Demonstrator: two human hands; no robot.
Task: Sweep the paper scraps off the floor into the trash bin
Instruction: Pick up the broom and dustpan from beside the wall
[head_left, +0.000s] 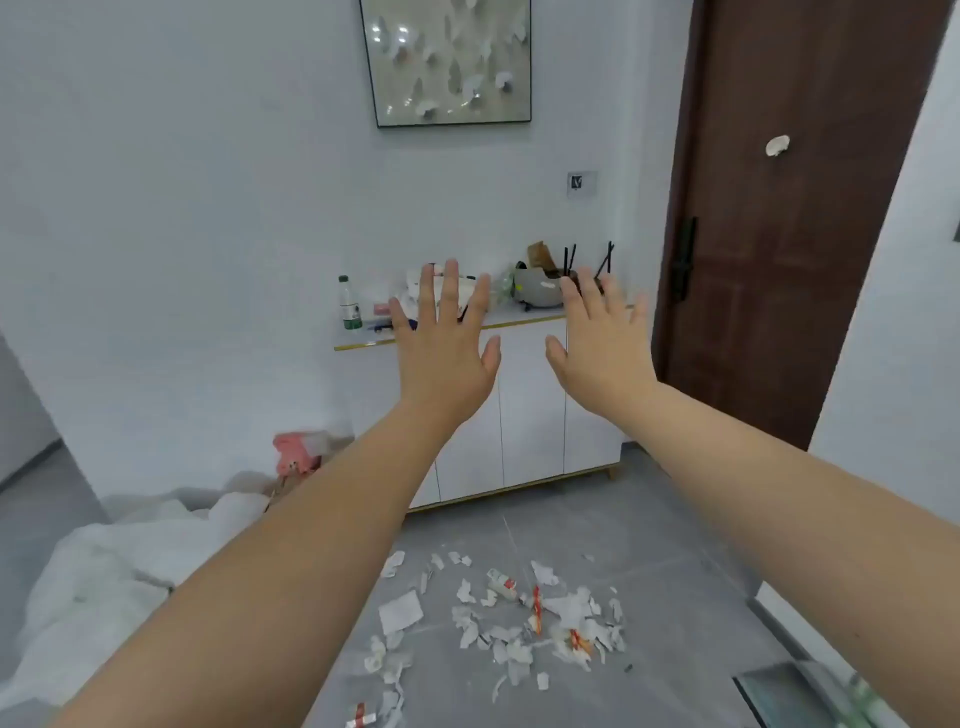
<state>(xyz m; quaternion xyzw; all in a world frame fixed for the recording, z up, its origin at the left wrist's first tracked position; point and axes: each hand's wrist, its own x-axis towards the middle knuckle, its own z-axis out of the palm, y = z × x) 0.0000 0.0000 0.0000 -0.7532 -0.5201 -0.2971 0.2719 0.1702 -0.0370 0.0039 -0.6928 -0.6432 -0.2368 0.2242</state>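
Observation:
Several white paper scraps (498, 618), some with red print, lie scattered on the grey tiled floor (649, 519) in front of me. My left hand (444, 348) and my right hand (602, 348) are raised side by side at chest height, backs toward me, fingers straight and spread. Both hold nothing and hang well above the scraps. No broom or trash bin can be made out.
A white cabinet (530, 410) with bottles and clutter on top stands against the far wall. A brown door (779, 234) is at the right. White bags and a pink item (296, 452) pile up at the left. A glass-like edge (789, 691) shows at bottom right.

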